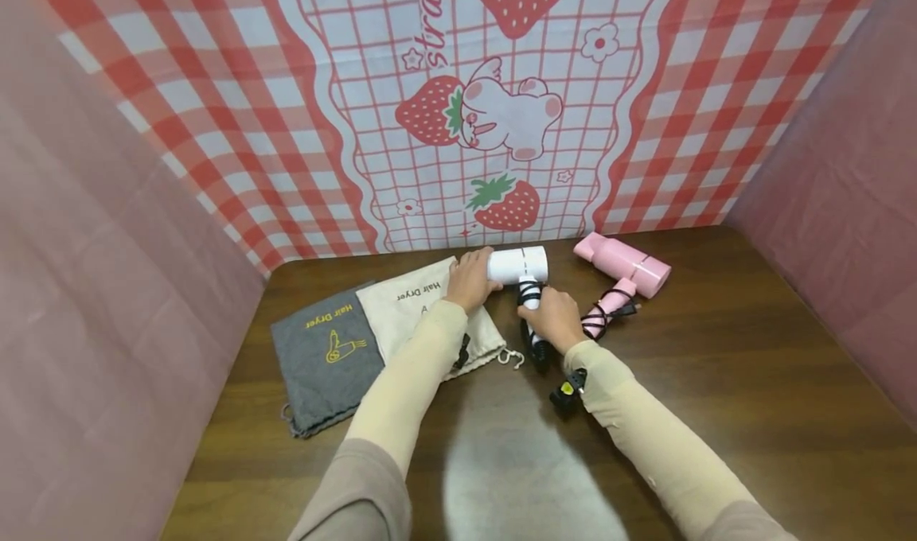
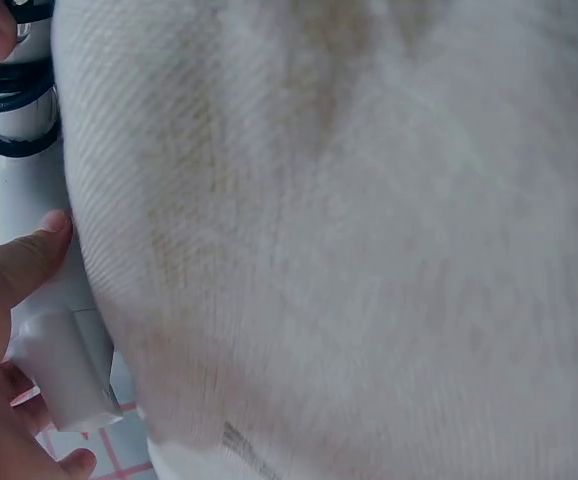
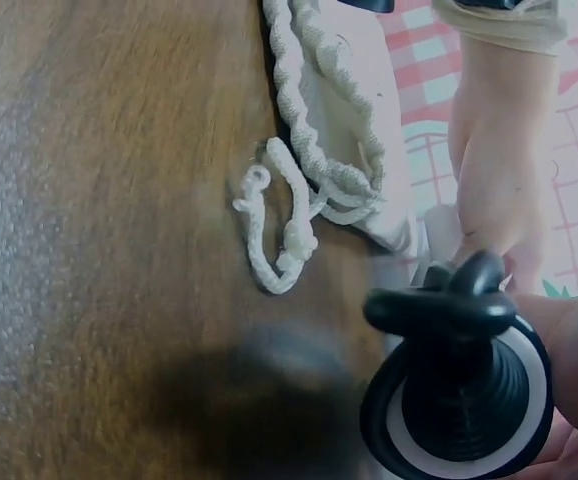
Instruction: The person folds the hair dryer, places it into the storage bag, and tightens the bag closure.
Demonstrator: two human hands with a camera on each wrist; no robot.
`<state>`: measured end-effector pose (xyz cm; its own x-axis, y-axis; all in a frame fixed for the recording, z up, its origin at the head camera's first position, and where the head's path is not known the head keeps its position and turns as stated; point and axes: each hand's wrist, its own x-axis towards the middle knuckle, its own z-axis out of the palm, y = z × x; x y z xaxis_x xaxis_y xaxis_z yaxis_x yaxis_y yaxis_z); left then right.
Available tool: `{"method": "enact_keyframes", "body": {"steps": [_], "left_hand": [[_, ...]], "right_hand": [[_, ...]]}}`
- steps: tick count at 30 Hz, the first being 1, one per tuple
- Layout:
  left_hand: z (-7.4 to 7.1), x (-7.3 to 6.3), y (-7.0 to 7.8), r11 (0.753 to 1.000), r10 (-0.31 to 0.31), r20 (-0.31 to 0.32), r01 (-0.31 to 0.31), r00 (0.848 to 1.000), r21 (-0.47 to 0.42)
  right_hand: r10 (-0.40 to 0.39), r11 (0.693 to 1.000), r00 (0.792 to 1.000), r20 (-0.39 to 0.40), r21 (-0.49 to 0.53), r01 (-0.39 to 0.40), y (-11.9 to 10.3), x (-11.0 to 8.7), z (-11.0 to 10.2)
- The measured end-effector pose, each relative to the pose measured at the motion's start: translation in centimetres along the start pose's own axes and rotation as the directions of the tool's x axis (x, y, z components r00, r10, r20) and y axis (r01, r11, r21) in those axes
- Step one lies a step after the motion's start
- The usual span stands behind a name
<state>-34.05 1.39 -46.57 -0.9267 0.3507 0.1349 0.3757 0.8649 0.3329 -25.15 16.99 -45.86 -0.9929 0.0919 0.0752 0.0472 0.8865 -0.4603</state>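
Observation:
A white hair dryer (image 1: pixel 517 265) with a black cord (image 1: pixel 531 290) wound round its handle is held between both hands, near the back of the table. My right hand (image 1: pixel 557 318) grips the handle, whose end (image 3: pixel 459 400) points at the camera in the right wrist view. At the nozzle end is my left hand (image 1: pixel 469 282). Its thumb (image 2: pixel 44 245) presses on the barrel in the left wrist view, with fingers round behind the nozzle (image 2: pixel 64 370). Beneath the left forearm lies a cream drawstring bag (image 1: pixel 401 294), partly covered by it.
A grey drawstring bag (image 1: pixel 322 374) lies to the left, overlapped by the cream one. To the right rests a pink hair dryer (image 1: pixel 623 262), its black cord wrapped round the handle. A strawberry-print cloth (image 1: pixel 458 199) hangs behind the wooden table (image 1: pixel 752 382).

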Motion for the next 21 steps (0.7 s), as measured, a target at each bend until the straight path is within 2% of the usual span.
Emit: {"method": "enact_keyframes", "body": {"steps": [10, 14, 21], "left_hand": [[-1.1, -0.6, -0.6, 0.998, 0.056, -0.058, -0.057, 0.997, -0.013], [-1.3, -0.7, -1.0, 0.997, 0.069, -0.061, -0.072, 0.996, -0.033], [-1.6, -1.4, -1.6, 0.991, 0.066, -0.045, -0.071, 0.997, -0.111]], "right_hand": [[-0.028, 0.998, 0.999, -0.038, 0.056, 0.031, -0.2, -0.5, -0.9], [-0.045, 0.997, 0.998, -0.048, 0.067, 0.049, 0.0, -0.6, -1.3], [-0.053, 0.996, 0.998, -0.020, 0.077, 0.054, 0.1, -1.2, -1.5]]}}
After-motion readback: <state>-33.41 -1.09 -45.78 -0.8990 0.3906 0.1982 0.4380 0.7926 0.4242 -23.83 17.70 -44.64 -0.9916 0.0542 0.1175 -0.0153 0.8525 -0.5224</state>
